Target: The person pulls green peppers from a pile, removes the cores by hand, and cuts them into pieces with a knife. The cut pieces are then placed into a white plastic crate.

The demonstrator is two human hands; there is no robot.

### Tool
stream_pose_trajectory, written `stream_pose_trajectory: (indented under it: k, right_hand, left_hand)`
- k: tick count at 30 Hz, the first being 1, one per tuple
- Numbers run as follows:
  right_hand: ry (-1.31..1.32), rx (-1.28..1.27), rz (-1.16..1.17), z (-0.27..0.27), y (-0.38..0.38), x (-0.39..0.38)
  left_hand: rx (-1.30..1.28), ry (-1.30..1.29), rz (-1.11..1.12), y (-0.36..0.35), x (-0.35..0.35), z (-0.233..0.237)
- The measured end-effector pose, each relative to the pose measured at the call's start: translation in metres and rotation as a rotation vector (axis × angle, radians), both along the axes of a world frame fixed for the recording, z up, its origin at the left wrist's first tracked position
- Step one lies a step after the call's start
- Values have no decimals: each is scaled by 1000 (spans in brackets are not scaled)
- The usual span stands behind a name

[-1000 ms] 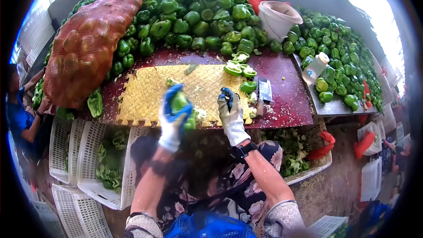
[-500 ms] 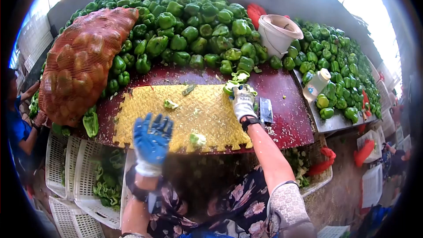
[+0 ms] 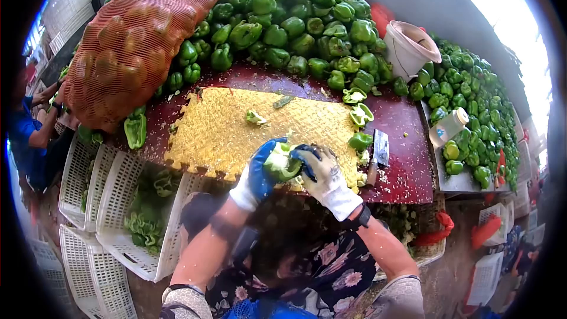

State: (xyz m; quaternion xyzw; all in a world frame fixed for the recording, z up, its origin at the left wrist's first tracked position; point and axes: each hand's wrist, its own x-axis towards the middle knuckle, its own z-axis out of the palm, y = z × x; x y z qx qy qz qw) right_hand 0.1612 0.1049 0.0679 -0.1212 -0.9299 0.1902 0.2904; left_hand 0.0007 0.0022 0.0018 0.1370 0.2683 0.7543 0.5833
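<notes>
My left hand, in a blue and white glove, is closed around a cut green bell pepper near the front edge of the yellow foam mat. Against the pepper's right side press the curled fingers of my right hand, gloved in white and dark blue. Its fingertips are partly hidden by the pepper. Right of the mat lies a knife with a wide blade. Cut pepper pieces sit just beyond it, and a pale pepper scrap rests on the mat.
Whole green peppers are heaped behind the mat. A red mesh sack stands at left, a white bucket and a plastic bottle at right. White crates are below. Another person is at far left.
My right hand has come back from the cut peppers toward me. My left hand, open before, now holds a cut bell pepper, and both hands meet at it. The view has shifted.
</notes>
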Motion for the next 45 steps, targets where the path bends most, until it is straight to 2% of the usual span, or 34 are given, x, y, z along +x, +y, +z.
stream_pose_trajectory:
  k: [1, 2, 3, 4, 5, 7, 8, 10, 12, 14, 15, 17, 18, 19, 21, 23, 25, 26, 30, 32, 36, 38, 39, 41, 42, 44, 45]
  right_hand:
    - [75, -178, 12, 3, -6, -1]
    - [72, -173, 14, 9, -13, -1]
    - [-10, -275, -29, 15, -21, 0]
    - [-89, -377, -75, 19, -27, 0]
    - [-135, -285, -41, 21, -30, -3]
    - [-224, -214, -32, 10, -31, -6]
    - [-225, -211, -34, 11, -35, -7]
    - [-336, -169, -86, 10, -43, -9]
    - [-277, -146, -113, 2, -53, -9]
    - [-76, -66, -86, -10, -52, -11]
    - [-81, -69, -87, -15, -52, -10]
    - [-47, -183, -134, -21, -52, -16]
    - [152, -316, -132, -36, -52, -24]
    - [152, -320, -133, -47, -49, -23]
    - [-20, -624, -108, -28, -51, -29]
    - [19, -728, -94, -35, -53, -31]
    - [229, -859, 8, -45, -56, -33]
    - [201, -875, -27, -47, -56, -33]
    - [233, -845, 46, -52, -51, -31]
    - [134, -811, -10, -51, -51, -25]
    - [125, -712, 117, -35, -46, -21]
    - [-10, -410, 58, -18, -47, -14]
    - [-9, -411, 59, -21, -45, -14]
    - [-169, -352, 31, -31, -39, -14]
    - [-171, -353, 30, -36, -38, -15]
    - [-188, -275, -25, -43, -40, -19]
    - [-187, -277, -26, -44, -43, -23]
  left_hand:
    - [2, -1, 2, -6, 0, -7]
    - [91, 359, 130, -12, 3, -2]
    - [178, 719, 261, -17, 5, 2]
    - [194, 921, 375, -14, 4, 2]
    - [200, 920, 376, -17, 5, 5]
    - [44, 555, 224, -22, 6, 9]
    - [41, 438, 220, -21, 7, 10]
    - [22, 530, 279, -20, 9, 11]
    - [-15, 714, 401, -19, 11, 14]
    - [-26, 644, 374, -18, 13, 14]
    - [-39, 579, 344, -18, 13, 14]
    - [-47, 609, 347, -13, 10, 2]
    - [-47, 584, 354, -12, 11, 2]
    - [-47, 561, 362, -12, 11, 2]
    - [-37, 603, 367, -19, 13, 22]
    - [12, 576, 353, -20, 10, 25]
    - [36, 592, 358, -17, 8, 19]
    - [36, 589, 349, -17, 9, 20]
    - [20, 619, 308, -21, 13, 27]
    - [11, 610, 271, -24, 15, 31]
    - [82, 439, 83, -25, 11, 23]
    - [160, 321, -44, -25, 8, 19]
    - [159, 322, -44, -21, 4, 12]
    - [462, 1308, 409, -13, -1, 2]
    - [461, 1306, 409, -14, 1, 2]
    - [47, 409, 94, -16, 6, 4]
    - [45, 409, 92, -15, 4, 2]
